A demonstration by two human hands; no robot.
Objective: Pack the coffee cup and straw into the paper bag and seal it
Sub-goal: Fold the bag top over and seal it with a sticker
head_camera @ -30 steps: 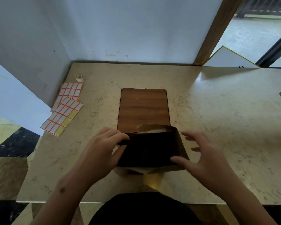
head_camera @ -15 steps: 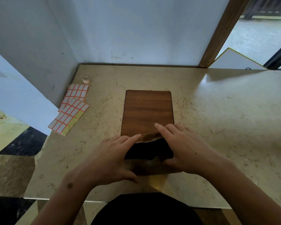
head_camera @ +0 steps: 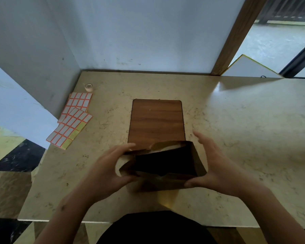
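So, one paper bag (head_camera: 165, 164) stands on the table (head_camera: 236, 120) right in front of me, its near part overlapping the one wooden board (head_camera: 156, 120) set in the tabletop. Both hands sit on its mouth so I can work the top toward a fold. My left hand (head_camera: 109, 166) grips the left edge of the rim, fingers curled over it, pushing that corner inward; my right hand (head_camera: 217, 166) is spread wide, palm against the right side, thumb under the lower corner, bracing the bag upright. Something pale shows inside at the far rim, probably the cup lid; cup and straw otherwise hidden, can't confirm. Sealing not yet done. Far left, within reach: label sheets (head_camera: 72, 118), three as far as I can tell, overlapping, and one small tape roll (head_camera: 88, 87) beside them, likely for the seal.
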